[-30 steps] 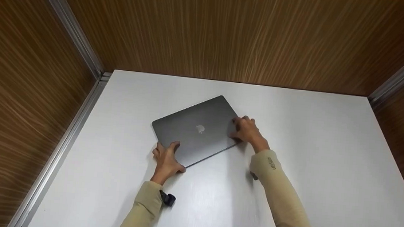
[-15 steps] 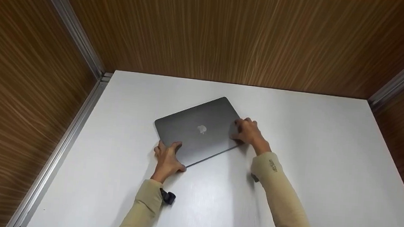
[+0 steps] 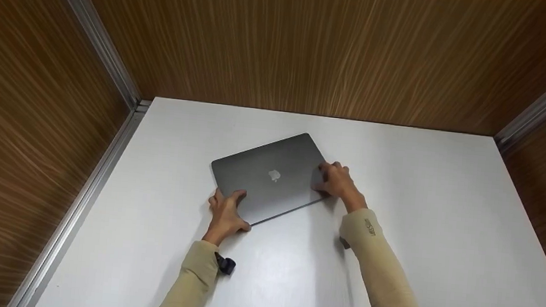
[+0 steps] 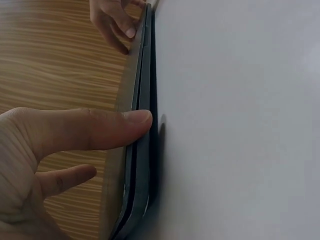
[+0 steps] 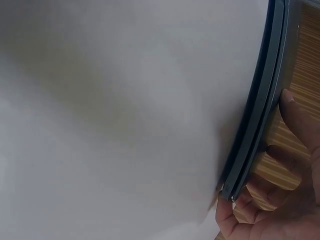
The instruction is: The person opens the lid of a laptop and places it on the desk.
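A closed dark grey laptop [image 3: 273, 156] with an apple logo on its lid lies at a slant on the white table. My left hand [image 3: 225, 213] holds its near left corner: the thumb is against the front edge, one finger is on the lid, and others are at the left side. At the right end, my right hand [image 3: 339, 181] grips the side near the front corner, its thumb over the lid. In the left wrist view the left thumb [image 4: 90, 130] presses across the front edge. The right wrist view has the right hand's fingers [image 5: 227, 220] at the corner.
Wood-grain panels [image 3: 282, 45] stand behind the white table [image 3: 421, 211] and at both sides. A metal rail [image 3: 75, 210] runs along its left edge. A small black device [image 3: 226, 264] is strapped to the left sleeve.
The laptop has turned slightly clockwise in the head view, its far edge shifting a little to the right. Both hands keep their hold, and the right hand has moved slightly toward me.
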`<state>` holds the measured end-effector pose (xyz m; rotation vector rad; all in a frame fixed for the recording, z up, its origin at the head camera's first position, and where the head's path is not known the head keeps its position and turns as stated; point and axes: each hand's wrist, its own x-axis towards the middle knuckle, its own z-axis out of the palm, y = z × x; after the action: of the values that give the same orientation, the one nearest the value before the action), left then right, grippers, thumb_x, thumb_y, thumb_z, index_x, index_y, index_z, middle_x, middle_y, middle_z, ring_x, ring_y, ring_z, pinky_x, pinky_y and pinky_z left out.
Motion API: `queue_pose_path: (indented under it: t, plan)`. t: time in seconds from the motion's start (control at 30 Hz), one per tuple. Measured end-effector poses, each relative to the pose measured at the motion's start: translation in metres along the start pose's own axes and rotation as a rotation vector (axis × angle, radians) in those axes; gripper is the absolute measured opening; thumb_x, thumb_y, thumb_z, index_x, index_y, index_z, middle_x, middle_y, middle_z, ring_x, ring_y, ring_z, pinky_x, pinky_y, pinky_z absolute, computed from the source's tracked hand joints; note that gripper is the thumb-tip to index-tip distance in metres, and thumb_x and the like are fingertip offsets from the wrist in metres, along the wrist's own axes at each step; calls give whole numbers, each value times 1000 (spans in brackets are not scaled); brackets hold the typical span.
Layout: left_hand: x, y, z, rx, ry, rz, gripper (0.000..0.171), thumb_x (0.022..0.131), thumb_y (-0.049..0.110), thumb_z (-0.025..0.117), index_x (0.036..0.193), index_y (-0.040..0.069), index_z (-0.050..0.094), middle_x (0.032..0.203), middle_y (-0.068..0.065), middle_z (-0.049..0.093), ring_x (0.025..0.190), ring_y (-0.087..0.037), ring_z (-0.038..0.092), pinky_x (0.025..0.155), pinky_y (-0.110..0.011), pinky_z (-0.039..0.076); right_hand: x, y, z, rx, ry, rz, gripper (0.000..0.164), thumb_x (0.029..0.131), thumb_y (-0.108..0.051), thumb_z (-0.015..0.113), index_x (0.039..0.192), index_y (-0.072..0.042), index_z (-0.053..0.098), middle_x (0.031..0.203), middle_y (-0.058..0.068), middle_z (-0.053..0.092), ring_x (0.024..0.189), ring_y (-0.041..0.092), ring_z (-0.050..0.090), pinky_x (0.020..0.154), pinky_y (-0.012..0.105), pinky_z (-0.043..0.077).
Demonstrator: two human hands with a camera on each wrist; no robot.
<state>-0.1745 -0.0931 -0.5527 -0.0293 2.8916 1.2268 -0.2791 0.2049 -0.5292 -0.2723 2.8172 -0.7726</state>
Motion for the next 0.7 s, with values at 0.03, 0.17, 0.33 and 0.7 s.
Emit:
queue_pose_path:
  t: [0.03,0.17,0.33,0.7]
  plan:
    - [0,0,0,0,-5,1,85,54,-2,96,132,4,65,146,-41,26,122,-49,30,100,-59,40,0,0,0,4,2,4,65,87,-17,81,142,5,53,124,29,54,113,44,47,97,55,45]
    - [3,-1,-2,-12,-24,9,85,55,-2,96,134,4,63,149,-43,21,129,-52,26,103,-60,39,-1,1,0,18,12,9,65,86,-16,81,141,6,54,120,28,54,110,42,48,95,54,45]
    - [5,-2,-1,-26,-44,11,86,56,-2,96,135,5,63,151,-43,18,134,-54,21,104,-61,38,-3,3,-1,29,32,12,64,85,-15,83,139,6,55,116,25,55,107,40,49,94,52,45]
    - [12,0,1,-36,-66,45,85,54,-4,94,134,5,64,152,-45,17,132,-56,21,107,-64,32,-10,11,-1,78,60,39,64,84,-15,83,138,6,55,121,27,54,111,42,49,95,54,46]
